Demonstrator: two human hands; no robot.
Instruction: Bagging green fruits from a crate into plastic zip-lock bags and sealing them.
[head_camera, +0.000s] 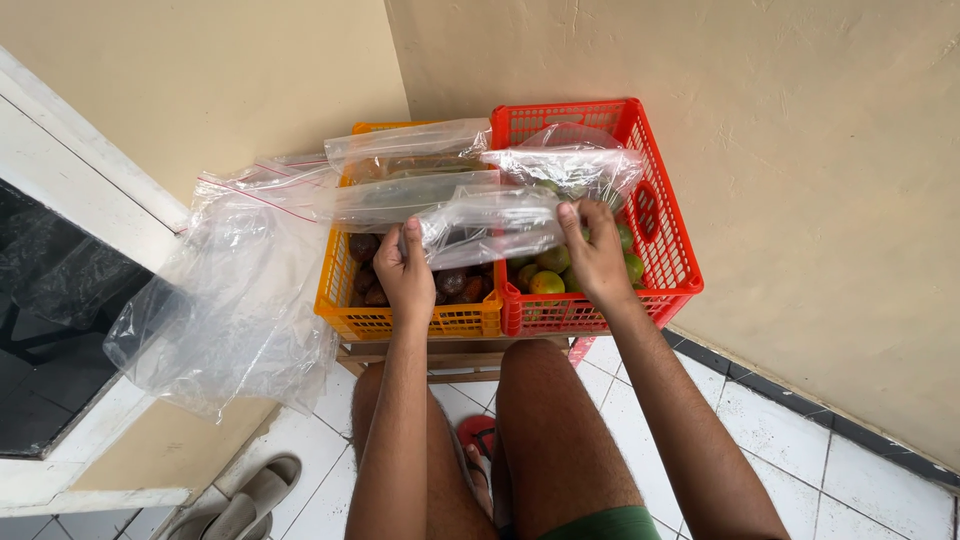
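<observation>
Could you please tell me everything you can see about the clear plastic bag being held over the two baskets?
The clear plastic bag is thin, see-through film, wrinkled and glossy. It is stretched roughly level between both hands: the left hand pinches its left end and the right hand its right end. It looks empty and hangs above the seam where the orange basket meets the red basket. More clear bags lie draped across the basket tops just behind it; whether it touches them cannot be told.

Soft, even daylight, sharp focus.
Faint shadows only; mild glare on the clear plastic bags (240, 290); slight wide-angle bending at the edges.
</observation>
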